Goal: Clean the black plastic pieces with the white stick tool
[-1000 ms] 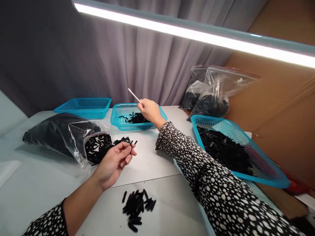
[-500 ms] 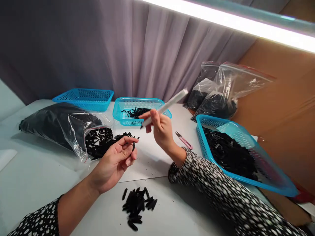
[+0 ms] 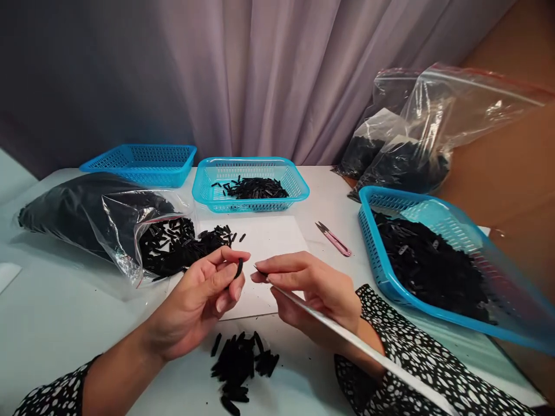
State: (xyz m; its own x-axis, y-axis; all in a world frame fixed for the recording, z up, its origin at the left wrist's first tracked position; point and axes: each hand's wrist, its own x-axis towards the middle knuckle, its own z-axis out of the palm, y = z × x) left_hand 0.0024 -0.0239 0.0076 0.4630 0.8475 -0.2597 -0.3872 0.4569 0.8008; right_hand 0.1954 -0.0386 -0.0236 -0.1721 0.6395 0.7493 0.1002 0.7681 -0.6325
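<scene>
My left hand [image 3: 203, 294] pinches a small black piece [image 3: 239, 268] between thumb and fingers, palm turned inward, above a white sheet [image 3: 264, 242]. My right hand [image 3: 310, 289] grips a long white pen-like tool [image 3: 368, 352]; its dark tip points left, almost touching the black piece. The tool's shaft runs back over my right forearm. A small heap of black pieces [image 3: 240, 367] lies on the table just below both hands.
An open plastic bag of black pieces [image 3: 130, 231] lies to the left. A blue basket with some pieces [image 3: 299, 188] stands behind the sheet, an empty-looking blue basket [image 3: 143, 164] at back left, a fuller one [image 3: 381, 271] on the right. Pink snips [image 3: 333, 240] lie between them. More bags [image 3: 403, 150] stand at back right.
My right hand has come back from the middle basket to meet the left hand, and the white tool has swung round so its tip points at the held piece. The view has tilted down.
</scene>
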